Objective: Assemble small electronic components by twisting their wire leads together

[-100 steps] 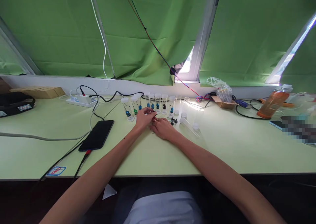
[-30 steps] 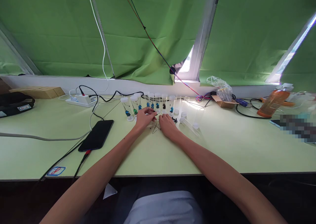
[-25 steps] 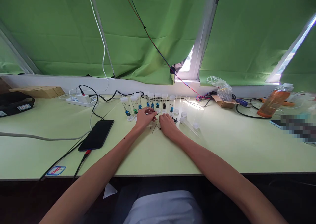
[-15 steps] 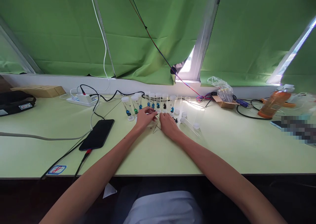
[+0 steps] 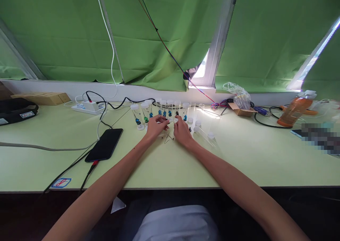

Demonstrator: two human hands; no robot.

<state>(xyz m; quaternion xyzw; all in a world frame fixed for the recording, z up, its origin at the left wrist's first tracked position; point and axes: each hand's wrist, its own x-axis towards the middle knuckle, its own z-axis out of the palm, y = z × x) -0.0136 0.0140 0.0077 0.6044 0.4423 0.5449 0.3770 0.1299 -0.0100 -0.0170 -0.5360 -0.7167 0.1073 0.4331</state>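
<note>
My left hand (image 5: pixel 156 127) is pinched on a small dark piece whose kind I cannot make out. Just to its right, my right hand (image 5: pixel 182 130) has its fingers curled together, and whatever is in them is hidden. A thin bent wire piece (image 5: pixel 168 138) lies on the table below the fingertips. Behind both hands stand several clear tubes with white caps, one with a blue piece inside (image 5: pixel 138 121) and another with a green piece inside (image 5: pixel 146 119). Beside my right hand lie clear tubes (image 5: pixel 204 134) and loose white caps (image 5: pixel 198 123).
A black phone (image 5: pixel 104 145) with a cable lies on the left of the table (image 5: pixel 239 163). Farther back are a white power strip (image 5: pixel 89 107) and cables. To the right stand a small cardboard box (image 5: pixel 242 110) and a tilted orange bottle (image 5: pixel 296 110).
My right hand has shifted slightly right and away from the left, opening a gap between them. Its fingers point farther forward. My left hand has stayed in place.
</note>
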